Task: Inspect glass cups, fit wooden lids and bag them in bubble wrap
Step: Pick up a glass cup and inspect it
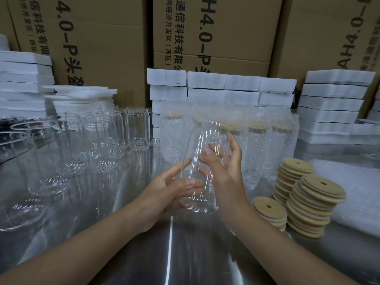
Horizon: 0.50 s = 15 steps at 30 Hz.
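A clear glass cup (202, 169) is held tilted in the air over the steel table, its base toward me and its mouth pointing away. My left hand (170, 192) grips its lower part, thumb across the front. My right hand (224, 165) holds the upper side, fingers spread around the glass. Several stacks of round wooden lids (314, 202) with a centre hole stand to the right. Behind the cup stand several lidded cups in bubble wrap bags (257, 140). Flat bubble wrap (357, 194) lies at the far right.
Several bare glass cups (102, 138) crowd the left half of the steel table (144, 254). White foam blocks (222, 87) are stacked along the back and on both sides, with large cardboard boxes (98, 38) behind them.
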Motion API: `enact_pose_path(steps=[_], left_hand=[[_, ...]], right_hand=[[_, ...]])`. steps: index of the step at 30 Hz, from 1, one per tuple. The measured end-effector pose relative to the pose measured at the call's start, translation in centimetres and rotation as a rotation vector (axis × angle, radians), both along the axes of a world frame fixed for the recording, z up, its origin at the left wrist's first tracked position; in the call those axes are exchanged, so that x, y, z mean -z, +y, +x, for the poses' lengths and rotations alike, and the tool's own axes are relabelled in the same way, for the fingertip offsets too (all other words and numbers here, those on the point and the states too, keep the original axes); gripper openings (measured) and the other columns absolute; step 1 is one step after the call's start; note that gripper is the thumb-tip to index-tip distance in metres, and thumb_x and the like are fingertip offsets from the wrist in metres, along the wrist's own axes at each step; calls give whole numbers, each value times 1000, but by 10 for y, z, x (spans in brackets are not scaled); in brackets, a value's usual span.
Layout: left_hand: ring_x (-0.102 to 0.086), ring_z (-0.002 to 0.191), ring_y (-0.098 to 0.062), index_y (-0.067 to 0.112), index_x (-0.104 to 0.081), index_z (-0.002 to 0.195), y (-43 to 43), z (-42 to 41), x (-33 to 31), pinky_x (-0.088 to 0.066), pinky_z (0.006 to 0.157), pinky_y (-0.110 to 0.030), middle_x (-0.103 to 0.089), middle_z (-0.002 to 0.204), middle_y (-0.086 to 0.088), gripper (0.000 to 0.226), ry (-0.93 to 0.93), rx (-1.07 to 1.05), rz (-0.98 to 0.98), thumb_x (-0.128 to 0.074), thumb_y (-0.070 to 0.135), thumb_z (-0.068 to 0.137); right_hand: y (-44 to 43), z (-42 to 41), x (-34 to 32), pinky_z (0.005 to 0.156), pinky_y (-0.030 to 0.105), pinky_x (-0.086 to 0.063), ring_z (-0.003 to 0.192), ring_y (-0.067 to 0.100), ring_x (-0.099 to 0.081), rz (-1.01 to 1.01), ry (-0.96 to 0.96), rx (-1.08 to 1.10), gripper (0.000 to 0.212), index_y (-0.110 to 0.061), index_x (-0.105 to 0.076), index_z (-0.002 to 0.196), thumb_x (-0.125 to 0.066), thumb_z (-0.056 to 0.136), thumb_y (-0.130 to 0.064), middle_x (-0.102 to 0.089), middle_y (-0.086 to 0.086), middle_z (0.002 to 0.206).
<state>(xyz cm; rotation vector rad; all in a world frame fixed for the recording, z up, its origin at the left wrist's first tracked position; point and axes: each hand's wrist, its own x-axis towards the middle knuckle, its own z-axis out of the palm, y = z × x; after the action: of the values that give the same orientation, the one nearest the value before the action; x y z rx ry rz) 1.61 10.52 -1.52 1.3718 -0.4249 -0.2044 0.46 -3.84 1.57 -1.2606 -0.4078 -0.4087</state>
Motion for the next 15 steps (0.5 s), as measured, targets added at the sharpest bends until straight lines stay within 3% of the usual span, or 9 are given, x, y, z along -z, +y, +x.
enact_pose_path(steps=[2, 4, 8, 10, 12, 15], left_hand=[[-65, 111, -36, 30, -35, 147, 2, 1, 1, -42, 102, -64, -67, 120, -22, 91, 46, 83, -43, -78, 39, 67], [-65, 112, -35, 38, -35, 147, 3, 2, -1, -48, 99, -56, -65, 125, -23, 90, 60, 191, -41, -81, 46, 69], [-67, 109, -27, 49, -51, 132, -1, 2, -4, -57, 86, -39, -66, 125, -15, 74, 94, 257, -18, -80, 49, 64], [-63, 118, -28, 44, -40, 141, -5, 1, 0, -56, 86, -38, -63, 131, -11, 103, 98, 191, -17, -89, 53, 51], [-56, 127, -28, 33, -31, 149, -9, -3, 5, -50, 98, -44, -53, 144, -6, 127, 39, 124, 41, -94, 55, 41], [-52, 131, -22, 27, -35, 148, -13, -8, 5, -47, 104, -49, -40, 152, 5, 116, -89, 16, 116, -90, 41, 47]], right_hand=[[0, 2, 0, 80, 23, -54, 117, 15, -58, 32, 30, -32, 71, -49, -32, 126, -70, 67, -38, -49, 2, 134], [-1, 5, 0, 79, 22, -55, 113, 14, -62, 48, 46, -50, 77, -44, -31, 132, -71, 66, -37, -50, 3, 134], [-1, 5, 1, 78, 22, -55, 107, 11, -64, 44, 49, -15, 82, -42, -31, 132, -78, 65, -38, -53, 2, 130], [0, 3, 2, 78, 20, -54, 106, 7, -63, 21, 37, 34, 84, -44, -30, 129, -82, 63, -44, -52, -4, 128], [2, 0, 3, 71, 10, -51, 99, -8, -61, -23, -1, 99, 82, -46, -27, 128, -76, 62, -46, -48, -15, 123], [4, -2, 6, 72, 3, -45, 97, -21, -54, -70, -54, 182, 80, -48, -21, 129, -76, 71, -47, -41, -27, 120]])
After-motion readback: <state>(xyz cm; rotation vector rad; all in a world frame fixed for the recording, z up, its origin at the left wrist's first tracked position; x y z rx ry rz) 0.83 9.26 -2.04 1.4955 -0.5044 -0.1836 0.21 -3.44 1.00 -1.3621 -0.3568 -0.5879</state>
